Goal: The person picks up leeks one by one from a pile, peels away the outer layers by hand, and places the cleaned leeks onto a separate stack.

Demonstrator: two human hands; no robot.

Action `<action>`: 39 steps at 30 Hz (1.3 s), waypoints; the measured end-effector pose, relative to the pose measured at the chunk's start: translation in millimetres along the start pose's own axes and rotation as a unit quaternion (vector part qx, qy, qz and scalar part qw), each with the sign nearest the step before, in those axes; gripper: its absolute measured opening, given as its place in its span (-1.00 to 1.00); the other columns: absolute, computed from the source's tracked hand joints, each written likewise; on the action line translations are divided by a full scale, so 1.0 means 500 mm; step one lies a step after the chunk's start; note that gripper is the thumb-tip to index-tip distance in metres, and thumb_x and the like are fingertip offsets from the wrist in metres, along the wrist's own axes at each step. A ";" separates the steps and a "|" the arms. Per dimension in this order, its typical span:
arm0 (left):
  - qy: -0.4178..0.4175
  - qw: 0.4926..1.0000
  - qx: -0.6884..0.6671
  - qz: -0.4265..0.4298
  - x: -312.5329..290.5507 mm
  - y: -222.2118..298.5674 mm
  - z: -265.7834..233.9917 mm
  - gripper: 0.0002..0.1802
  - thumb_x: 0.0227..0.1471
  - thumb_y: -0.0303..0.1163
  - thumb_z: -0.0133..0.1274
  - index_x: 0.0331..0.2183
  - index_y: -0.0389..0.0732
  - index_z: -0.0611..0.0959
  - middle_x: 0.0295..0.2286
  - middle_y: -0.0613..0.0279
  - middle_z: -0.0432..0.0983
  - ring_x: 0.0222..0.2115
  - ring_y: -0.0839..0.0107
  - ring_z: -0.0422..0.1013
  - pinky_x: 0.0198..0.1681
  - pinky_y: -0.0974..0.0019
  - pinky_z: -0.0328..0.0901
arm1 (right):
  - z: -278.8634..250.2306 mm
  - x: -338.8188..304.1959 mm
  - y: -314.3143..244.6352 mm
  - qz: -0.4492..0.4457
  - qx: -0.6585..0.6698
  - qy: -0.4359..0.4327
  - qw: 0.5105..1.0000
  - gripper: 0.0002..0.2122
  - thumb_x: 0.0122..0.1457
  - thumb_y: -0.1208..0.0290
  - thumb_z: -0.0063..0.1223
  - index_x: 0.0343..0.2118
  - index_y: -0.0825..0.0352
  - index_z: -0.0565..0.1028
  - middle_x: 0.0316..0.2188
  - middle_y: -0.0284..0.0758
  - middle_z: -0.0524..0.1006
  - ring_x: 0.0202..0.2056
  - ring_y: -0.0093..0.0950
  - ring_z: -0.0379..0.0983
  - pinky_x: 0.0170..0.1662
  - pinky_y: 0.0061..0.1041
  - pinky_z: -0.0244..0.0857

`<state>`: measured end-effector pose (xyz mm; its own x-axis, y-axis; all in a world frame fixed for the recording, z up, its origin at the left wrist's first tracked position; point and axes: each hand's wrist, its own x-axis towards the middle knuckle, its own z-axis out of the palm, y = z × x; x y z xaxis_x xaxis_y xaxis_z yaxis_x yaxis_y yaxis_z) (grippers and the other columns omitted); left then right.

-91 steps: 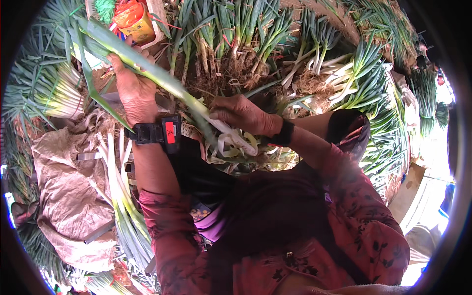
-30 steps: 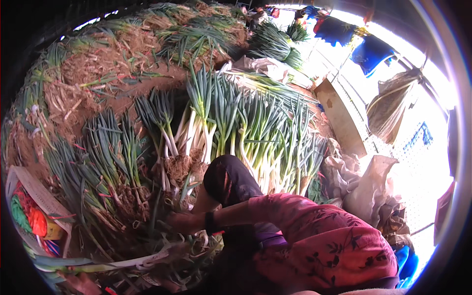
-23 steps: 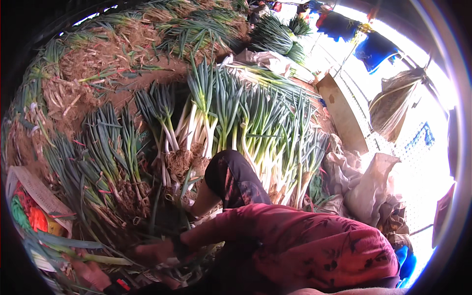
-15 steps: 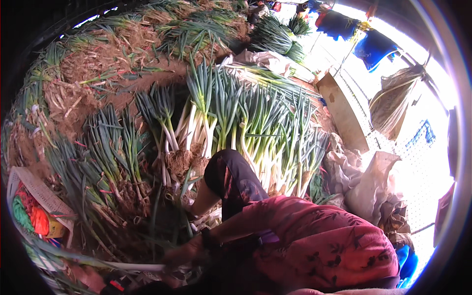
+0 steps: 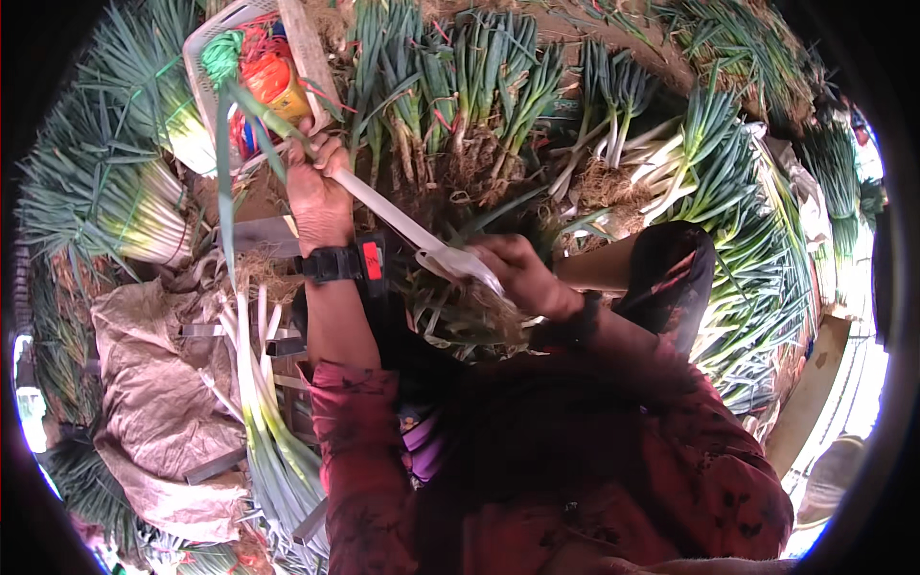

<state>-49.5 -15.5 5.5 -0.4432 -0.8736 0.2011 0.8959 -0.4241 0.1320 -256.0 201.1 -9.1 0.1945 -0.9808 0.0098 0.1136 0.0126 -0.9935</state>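
Observation:
A single long green onion (image 5: 383,206) slants across in front of me, leaves at upper left and root end at lower right. My left hand (image 5: 321,187) is closed round it where the white stalk turns green. At the root end, my right hand (image 5: 522,273) is closed with fingers pressed together against the stalk. A loose pale strip of outer skin (image 5: 455,266) hangs from the stalk beside those fingers. Stringy roots and peelings lie below the right hand, blurred and in shadow. A few whiter green onions (image 5: 257,379) lie beside my left forearm on metal bars.
A white plastic crate (image 5: 314,48) holding green and orange string stands beyond my left hand. Bundled onions (image 5: 144,225) lie at left above brown sacking (image 5: 168,402). Unpeeled onions with roots (image 5: 470,105) stand ahead. A long row of onions (image 5: 752,278) curves round the right, beyond my knee.
The view has swung left, bringing the crate, sacking and bundles in. Both hands, low and partly hidden before, now show plainly with the onion, and a strip of skin hangs loose by my right hand.

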 end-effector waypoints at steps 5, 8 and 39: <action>0.180 0.946 0.152 0.223 0.006 0.146 -0.009 -0.74 0.21 -0.24 -0.24 -0.37 -0.23 0.36 -0.61 0.32 0.17 -0.69 0.56 0.10 -0.67 0.52 0.04 | -0.066 -0.152 0.011 -0.073 -0.238 -0.031 0.968 -0.84 0.16 0.43 -0.03 -0.32 0.42 0.51 -0.57 -0.20 0.46 -0.49 -0.41 0.43 -0.40 -0.46 0.32; 0.198 0.928 0.208 0.238 0.007 0.114 0.006 -0.78 0.22 -0.23 -0.25 -0.34 -0.18 0.36 -0.60 0.33 0.19 -0.67 0.55 0.11 -0.65 0.51 0.05 | -0.102 -0.126 0.014 0.064 -0.390 -0.127 0.910 -0.83 0.10 0.44 0.03 -0.29 0.41 0.48 -0.42 -0.14 0.48 -0.40 -0.31 0.46 -0.34 -0.38 0.33; 0.243 0.853 0.444 0.127 -0.016 -0.016 -0.052 -0.87 0.16 -0.31 -0.09 -0.35 -0.14 0.38 -0.57 0.39 0.19 -0.63 0.60 0.09 -0.59 0.52 0.05 | 0.018 0.017 0.043 -0.057 -0.414 -0.071 0.906 -0.79 0.05 0.29 0.02 -0.29 0.29 0.46 -0.59 -0.21 0.46 -0.48 -0.20 0.45 -0.42 -0.33 0.38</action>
<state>-52.3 -11.5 -22.4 0.0188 -0.9977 -0.0649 0.4900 -0.0473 0.8704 -243.3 194.7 -29.7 0.3569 -0.9313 0.0733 -0.6178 -0.2942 -0.7292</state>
